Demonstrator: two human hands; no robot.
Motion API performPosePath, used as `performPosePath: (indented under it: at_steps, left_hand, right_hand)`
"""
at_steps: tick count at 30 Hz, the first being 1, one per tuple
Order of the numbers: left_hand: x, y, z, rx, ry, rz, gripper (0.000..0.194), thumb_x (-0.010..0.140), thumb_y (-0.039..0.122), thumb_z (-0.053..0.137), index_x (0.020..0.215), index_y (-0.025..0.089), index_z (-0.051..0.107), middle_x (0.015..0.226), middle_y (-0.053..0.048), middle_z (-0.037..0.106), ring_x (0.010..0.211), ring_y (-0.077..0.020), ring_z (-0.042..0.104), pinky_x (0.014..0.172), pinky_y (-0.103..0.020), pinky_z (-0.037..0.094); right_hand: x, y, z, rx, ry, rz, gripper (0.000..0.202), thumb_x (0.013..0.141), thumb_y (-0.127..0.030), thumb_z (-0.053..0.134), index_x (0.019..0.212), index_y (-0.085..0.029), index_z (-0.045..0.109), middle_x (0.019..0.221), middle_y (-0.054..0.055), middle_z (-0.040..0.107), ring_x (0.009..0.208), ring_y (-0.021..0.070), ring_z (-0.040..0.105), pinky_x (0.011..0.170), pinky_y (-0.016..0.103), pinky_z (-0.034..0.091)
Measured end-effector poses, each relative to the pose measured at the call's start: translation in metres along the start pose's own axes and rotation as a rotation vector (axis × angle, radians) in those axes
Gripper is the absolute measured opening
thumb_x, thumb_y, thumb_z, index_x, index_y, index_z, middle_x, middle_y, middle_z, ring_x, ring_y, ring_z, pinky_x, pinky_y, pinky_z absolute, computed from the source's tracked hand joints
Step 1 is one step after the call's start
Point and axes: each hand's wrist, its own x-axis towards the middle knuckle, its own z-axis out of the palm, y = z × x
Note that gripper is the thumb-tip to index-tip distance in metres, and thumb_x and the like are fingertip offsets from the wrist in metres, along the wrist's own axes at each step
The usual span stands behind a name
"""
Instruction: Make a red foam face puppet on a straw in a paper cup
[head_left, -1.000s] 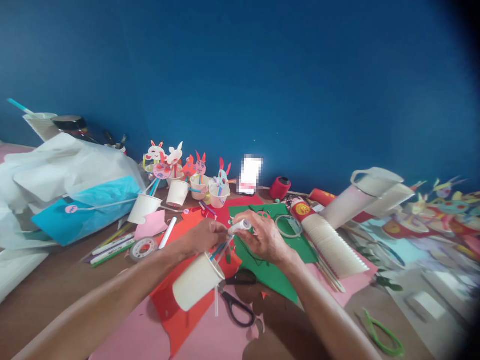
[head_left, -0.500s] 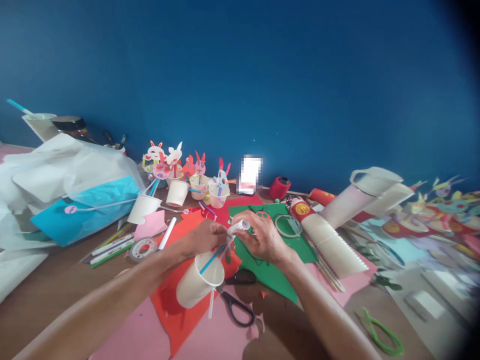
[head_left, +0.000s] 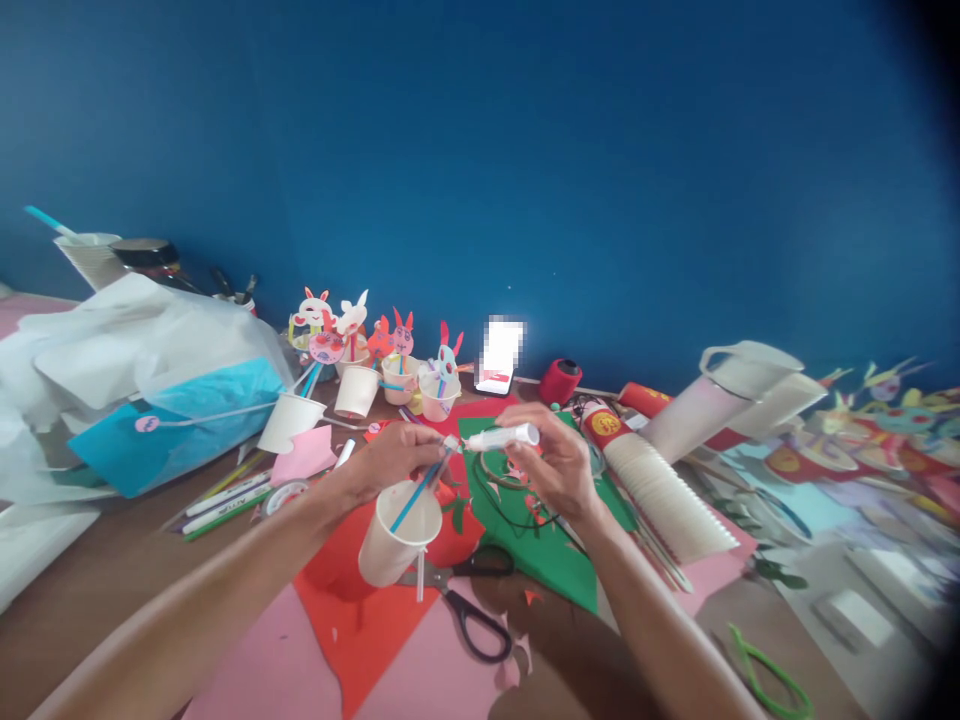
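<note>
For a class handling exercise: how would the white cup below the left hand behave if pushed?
The white cup looks thin-walled, so probably light and easily dented. The blue straw leans past its rim toward the left hand, so a push might tip the cup.

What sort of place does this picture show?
Probably a craft table, perhaps for handmade toys: scissors lie among sheets such as green paper, and paper animal faces stand in cups.

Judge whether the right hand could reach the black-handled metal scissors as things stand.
Probably yes: the scissors have uncovered black handles, only the blades passing partly behind the white paper cup. The right hand holds a white cylindrical tube, though, and might need freeing.
</note>
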Motion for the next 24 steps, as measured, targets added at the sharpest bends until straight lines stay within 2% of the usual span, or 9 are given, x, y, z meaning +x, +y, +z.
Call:
performPosePath:
  at_steps: [2,4,7,9,12,16,20,24]
  left_hand:
    - [0.000,0.001,-0.003,-0.059,0.045,-0.017,0.019,0.074,0.028,0.055,0.069,0.012,0.064,0.063,-0.006,0.067,0.052,-0.0135,0.057,0.053,-0.024,0.038]
    - [0.000,0.001,-0.005,-0.126,0.084,-0.017,0.019,0.074,0.029,0.057,0.073,0.012,0.065,0.067,-0.006,0.068,0.054,-0.0137,0.057,0.056,-0.026,0.040]
    - [-0.001,0.000,-0.005,-0.211,0.099,-0.003,0.021,0.074,0.030,0.057,0.079,0.012,0.066,0.071,-0.007,0.068,0.058,-0.0133,0.057,0.059,-0.026,0.040]
    - [-0.002,-0.001,-0.002,-0.242,0.095,0.007,0.022,0.074,0.030,0.059,0.085,0.013,0.066,0.074,-0.006,0.067,0.060,-0.0129,0.056,0.060,-0.026,0.039]
    - [-0.002,-0.002,0.004,-0.256,0.116,0.016,0.025,0.073,0.029,0.061,0.092,0.015,0.067,0.074,-0.004,0.065,0.061,-0.0111,0.053,0.059,-0.024,0.037]
    - [0.000,-0.005,0.011,-0.287,0.162,0.023,0.026,0.070,0.030,0.064,0.091,0.015,0.068,0.071,-0.001,0.062,0.057,-0.0092,0.048,0.057,-0.023,0.035]
    - [0.000,-0.006,0.013,-0.308,0.175,0.062,0.022,0.069,0.027,0.064,0.088,0.017,0.068,0.069,0.000,0.061,0.056,-0.0084,0.046,0.056,-0.022,0.036]
    - [-0.001,-0.005,0.015,-0.316,0.158,0.062,0.023,0.070,0.026,0.063,0.091,0.017,0.068,0.070,0.000,0.063,0.060,-0.0100,0.051,0.060,-0.022,0.039]
  right_hand:
    - [0.002,0.005,0.001,0.086,0.154,0.114,0.017,0.077,-0.033,0.058,0.086,-0.019,0.062,0.082,0.004,0.059,0.077,0.0165,0.054,0.068,0.029,0.043]
    - [0.003,0.012,0.006,0.243,0.236,0.293,0.020,0.079,-0.036,0.055,0.089,-0.020,0.061,0.069,0.000,0.054,0.061,0.0120,0.050,0.056,0.025,0.041]
    - [0.003,0.025,0.014,0.553,0.246,0.478,0.023,0.079,-0.037,0.054,0.094,-0.020,0.058,0.063,-0.003,0.053,0.054,0.0088,0.049,0.053,0.022,0.041]
    - [0.002,0.030,0.021,0.711,0.226,0.555,0.022,0.077,-0.035,0.058,0.092,-0.019,0.057,0.069,-0.001,0.059,0.059,0.0096,0.055,0.057,0.023,0.045]
    - [0.000,0.030,0.029,0.831,0.184,0.661,0.021,0.073,-0.033,0.063,0.087,-0.019,0.056,0.078,0.002,0.064,0.064,0.0106,0.059,0.061,0.024,0.048]
    - [-0.005,0.024,0.039,0.900,0.136,0.747,0.023,0.070,-0.033,0.066,0.086,-0.019,0.056,0.081,0.001,0.064,0.068,0.0106,0.061,0.061,0.022,0.047]
    - [-0.010,0.021,0.049,0.947,0.111,0.760,0.021,0.069,-0.031,0.067,0.083,-0.019,0.057,0.080,0.000,0.061,0.071,0.0103,0.059,0.057,0.019,0.044]
    - [-0.015,0.019,0.058,0.958,0.074,0.752,0.017,0.071,-0.030,0.066,0.080,-0.018,0.058,0.072,-0.001,0.057,0.062,0.0084,0.053,0.053,0.019,0.041]
